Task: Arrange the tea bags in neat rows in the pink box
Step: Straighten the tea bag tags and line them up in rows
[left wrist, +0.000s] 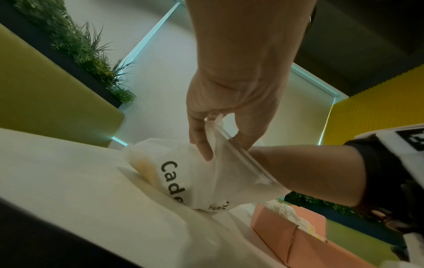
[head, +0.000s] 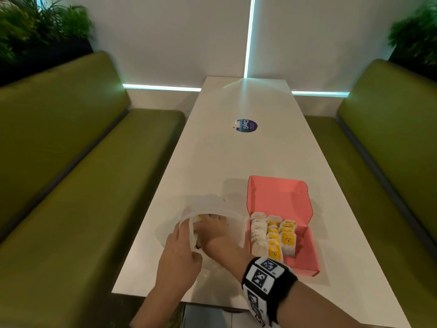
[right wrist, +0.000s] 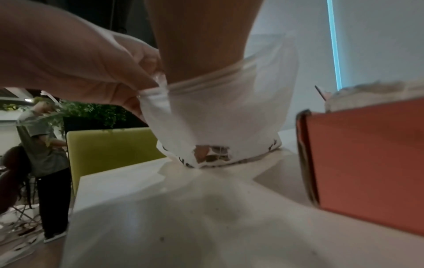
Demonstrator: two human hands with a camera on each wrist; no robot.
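Observation:
An open pink box point(head: 305, 256) stands on the near right of the white table point(head: 236, 157), its lid upright at the back. Tea bags point(head: 272, 235), white and yellow-tagged, stand in three rows in its left part. To the box's left is a translucent white plastic bag point(head: 227, 214). My left hand point(head: 189, 242) pinches the bag's rim point(left wrist: 215, 130) and holds it open. My right hand point(head: 212, 228) reaches inside the bag, wrist at the rim point(right wrist: 199, 45). The film blurs its fingers, so any hold is unclear.
A round blue sticker point(head: 244, 125) lies farther up the table. Green benches point(head: 71, 185) point(head: 378, 162) flank both long sides. The table's near edge is just under my forearms. A person point(right wrist: 43, 145) stands in the background, off to the side.

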